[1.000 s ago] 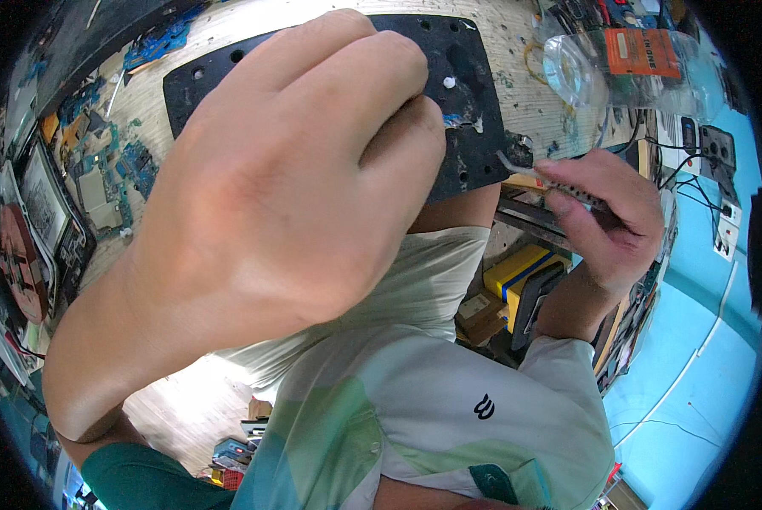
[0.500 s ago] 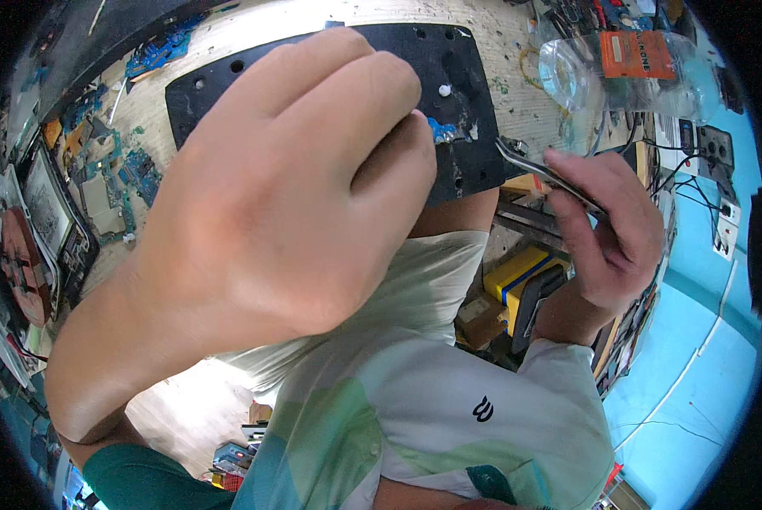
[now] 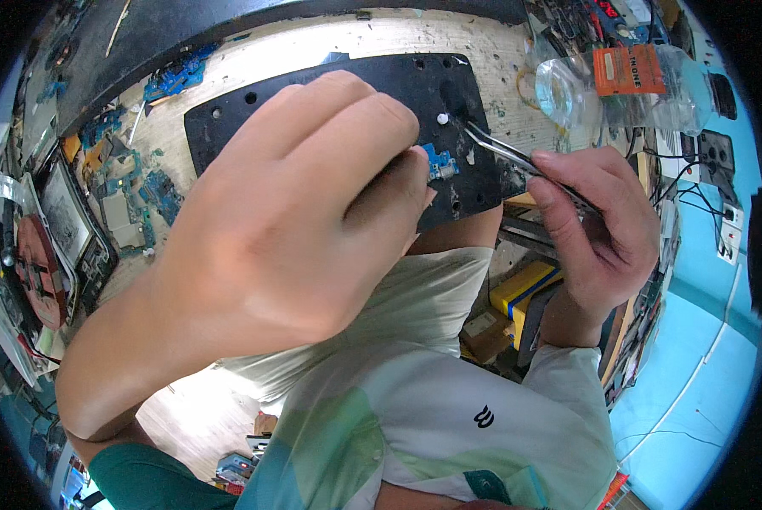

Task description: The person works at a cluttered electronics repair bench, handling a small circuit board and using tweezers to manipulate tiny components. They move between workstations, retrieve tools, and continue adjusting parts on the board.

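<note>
My left hand (image 3: 287,212) is curled closed over the black work mat (image 3: 462,85), large in the view. Its fingertips are hidden, so what they grip cannot be made out. Beside its fingers, a small blue circuit board (image 3: 441,162) lies partly visible on the mat. In my right hand (image 3: 606,225), a pair of metal tweezers (image 3: 517,155) is pinched between thumb and fingers. The tweezers' points are slightly apart over the mat's right part, close to a small white blob (image 3: 442,119).
Loose circuit boards (image 3: 126,200) and an opened device (image 3: 67,212) cover the bench's left side. A clear plastic bottle (image 3: 568,89) with an orange label lies at the far right. Below the bench's right edge sit a yellow box (image 3: 521,293) and several dark items.
The tweezers in my right hand have moved left, from the mat's right edge to over its surface. My left hand has shifted slightly, and more of the blue board shows.
</note>
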The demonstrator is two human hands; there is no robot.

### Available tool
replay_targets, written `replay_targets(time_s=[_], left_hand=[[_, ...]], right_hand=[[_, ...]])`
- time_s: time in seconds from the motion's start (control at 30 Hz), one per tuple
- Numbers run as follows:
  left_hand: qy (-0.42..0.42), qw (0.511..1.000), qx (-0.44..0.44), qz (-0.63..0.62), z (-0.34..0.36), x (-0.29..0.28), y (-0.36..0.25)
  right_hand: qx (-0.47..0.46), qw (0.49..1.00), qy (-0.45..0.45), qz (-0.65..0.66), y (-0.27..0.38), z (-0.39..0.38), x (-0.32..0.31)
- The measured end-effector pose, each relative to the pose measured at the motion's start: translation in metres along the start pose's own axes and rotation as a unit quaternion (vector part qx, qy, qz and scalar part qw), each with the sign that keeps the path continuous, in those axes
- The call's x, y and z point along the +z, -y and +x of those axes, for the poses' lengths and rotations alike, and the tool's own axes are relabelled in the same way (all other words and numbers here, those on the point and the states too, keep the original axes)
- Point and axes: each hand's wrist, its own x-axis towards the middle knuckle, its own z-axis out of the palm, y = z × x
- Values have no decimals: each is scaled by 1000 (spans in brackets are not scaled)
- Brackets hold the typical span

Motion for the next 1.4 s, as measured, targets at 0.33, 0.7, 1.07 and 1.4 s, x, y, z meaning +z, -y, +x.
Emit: replay_targets(time_s=[0.33, 0.7, 1.07, 1.4], left_hand=[[-40, 999, 1, 13, 6, -4, -1], [-74, 990, 110, 43, 2, -4, 7], [-80, 987, -79, 112, 10, -13, 4], [34, 997, -64, 19, 9, -17, -2]], right_hand=[[-31, 997, 72, 25, 19, 15, 11], [161, 962, 78, 206, 32, 25, 21], [119, 952, -86, 270, -4, 13, 10], [68, 968, -79, 227, -13, -9, 18]])
